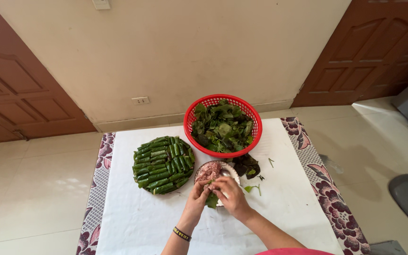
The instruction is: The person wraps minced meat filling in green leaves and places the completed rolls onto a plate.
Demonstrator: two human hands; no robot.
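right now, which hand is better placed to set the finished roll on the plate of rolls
Left, probably. The left hand is on the side nearer the plate of green rolls, with bare white cloth between them. The right hand would have to cross over it and the leaf both hold.

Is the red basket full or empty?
Full: the red basket is heaped with loose green leaves up to about its rim, upright on the white cloth.

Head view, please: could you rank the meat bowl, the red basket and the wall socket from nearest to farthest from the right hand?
1. Meat bowl, just beyond the right hand.
2. Red basket, further back on the table.
3. Wall socket, behind, toward the left.
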